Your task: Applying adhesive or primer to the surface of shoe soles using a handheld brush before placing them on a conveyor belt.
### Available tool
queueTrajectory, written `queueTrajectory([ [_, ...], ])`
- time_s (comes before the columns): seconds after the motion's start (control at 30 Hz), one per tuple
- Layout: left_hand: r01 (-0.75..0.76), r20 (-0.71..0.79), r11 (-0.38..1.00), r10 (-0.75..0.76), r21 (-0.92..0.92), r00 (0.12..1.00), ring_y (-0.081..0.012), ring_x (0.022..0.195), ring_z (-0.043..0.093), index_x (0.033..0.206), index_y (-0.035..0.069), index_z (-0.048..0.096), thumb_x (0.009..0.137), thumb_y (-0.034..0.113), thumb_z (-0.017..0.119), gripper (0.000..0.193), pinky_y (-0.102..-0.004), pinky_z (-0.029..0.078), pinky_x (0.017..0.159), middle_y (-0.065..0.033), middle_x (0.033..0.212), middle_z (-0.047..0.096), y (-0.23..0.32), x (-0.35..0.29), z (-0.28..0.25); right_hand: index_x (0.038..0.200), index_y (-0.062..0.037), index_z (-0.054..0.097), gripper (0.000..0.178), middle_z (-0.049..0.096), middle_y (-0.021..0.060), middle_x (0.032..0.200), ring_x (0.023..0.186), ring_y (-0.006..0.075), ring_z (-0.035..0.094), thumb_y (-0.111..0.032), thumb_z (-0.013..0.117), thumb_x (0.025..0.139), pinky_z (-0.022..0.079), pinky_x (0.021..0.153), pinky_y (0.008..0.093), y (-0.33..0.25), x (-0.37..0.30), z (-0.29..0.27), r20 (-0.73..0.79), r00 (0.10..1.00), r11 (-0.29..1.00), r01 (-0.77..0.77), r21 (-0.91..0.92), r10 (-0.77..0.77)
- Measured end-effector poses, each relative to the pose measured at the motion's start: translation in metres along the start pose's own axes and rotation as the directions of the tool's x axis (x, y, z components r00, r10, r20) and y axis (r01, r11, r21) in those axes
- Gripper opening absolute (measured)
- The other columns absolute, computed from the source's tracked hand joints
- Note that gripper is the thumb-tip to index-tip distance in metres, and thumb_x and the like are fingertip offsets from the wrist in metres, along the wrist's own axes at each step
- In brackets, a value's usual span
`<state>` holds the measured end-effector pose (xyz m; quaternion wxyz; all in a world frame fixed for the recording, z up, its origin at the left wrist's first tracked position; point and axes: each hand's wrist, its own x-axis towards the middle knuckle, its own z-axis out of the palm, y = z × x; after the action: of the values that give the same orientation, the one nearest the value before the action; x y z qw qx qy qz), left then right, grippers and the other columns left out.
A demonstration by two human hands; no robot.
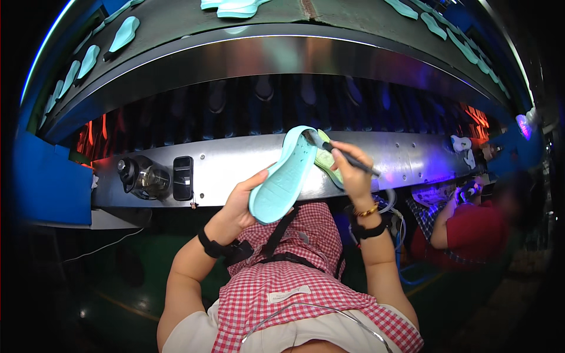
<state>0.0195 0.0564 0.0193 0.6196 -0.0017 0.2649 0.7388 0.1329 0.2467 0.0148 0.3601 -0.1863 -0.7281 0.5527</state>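
Note:
My left hand (pixel 240 199) grips a turquoise shoe sole (pixel 281 187) by its left edge, tilted above the metal ledge. The sole has a raised rim and small dark holes near its far end. In my right hand (pixel 355 176) is a brush (pixel 360 165) with a dark handle, its tip reaching the inside of the sole's far end. Whether the bristles press on the surface is hard to see. A pale green, sole-shaped piece (pixel 325 159) lies just behind the turquoise one, partly hidden by it and by my right hand.
On the steel ledge (pixel 235 153) stand a dark bottle (pixel 144 176) and a phone (pixel 183 178) to the left. Above, a green conveyor belt (pixel 341 15) carries several turquoise soles (pixel 123 34). A co-worker in a red sleeve (pixel 474 232) sits at the right.

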Motion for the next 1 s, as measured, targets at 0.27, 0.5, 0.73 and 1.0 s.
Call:
queueTrajectory([
  [0.27, -0.346, -0.043, 0.925, 0.356, 0.16, 0.933, -0.0347, 0.099, 0.053, 0.122, -0.003, 0.036, 0.087, 0.034, 0.033, 0.051, -0.0484, 0.046, 0.079, -0.0201, 0.114, 0.049, 0.051, -0.033, 0.025, 0.097, 0.0074, 0.054, 0.021, 0.057, 0.0256, 0.097, 0.05, 0.0107, 0.053, -0.003, 0.049, 0.08, 0.044, 0.047, 0.0184, -0.012, -0.037, -0.026, 0.157, 0.987, 0.681, -0.143, 0.719, 0.041],
  [0.5, -0.669, 0.233, 0.737, 0.637, 0.094, 0.734, -0.0389, 0.112, 0.04, 0.124, -0.004, 0.03, 0.088, 0.034, 0.027, 0.052, -0.0574, 0.034, 0.09, -0.0242, 0.122, 0.039, 0.208, -0.014, 0.084, 0.099, 0.0039, 0.053, 0.02, 0.058, 0.0193, 0.097, 0.05, 0.0121, 0.05, -0.005, 0.048, 0.083, 0.041, 0.048, 0.0194, 0.026, -0.044, -0.029, 0.163, 0.925, 0.6, -0.35, 0.719, 0.344],
  [0.73, -0.646, -0.177, 0.76, 0.648, 0.076, 0.741, -0.0336, 0.123, 0.026, 0.129, -0.009, 0.002, 0.086, 0.045, 0.036, 0.077, -0.0415, 0.024, 0.101, -0.0286, 0.132, 0.017, 0.302, 0.079, 0.088, 0.099, 0.0037, 0.053, 0.019, 0.059, 0.0163, 0.094, 0.049, 0.013, 0.05, -0.005, 0.049, 0.082, 0.041, 0.048, 0.0208, 0.04, -0.049, -0.031, 0.116, 0.879, 0.575, -0.397, 0.716, 0.462],
  [1.0, 0.264, 0.266, -0.708, 0.543, 0.655, 0.797, -0.0362, 0.12, 0.029, 0.105, 0.014, 0.053, 0.065, 0.046, 0.066, 0.053, -0.0379, 0.025, 0.098, -0.0267, 0.121, 0.037, 0.291, 0.085, 0.125, 0.098, 0.0033, 0.054, 0.019, 0.06, 0.0119, 0.085, 0.051, 0.0119, 0.052, -0.007, 0.05, 0.082, 0.042, 0.048, 0.0207, 0.064, -0.056, -0.052, 0.084, 0.832, 0.528, -0.422, 0.737, 0.548],
])
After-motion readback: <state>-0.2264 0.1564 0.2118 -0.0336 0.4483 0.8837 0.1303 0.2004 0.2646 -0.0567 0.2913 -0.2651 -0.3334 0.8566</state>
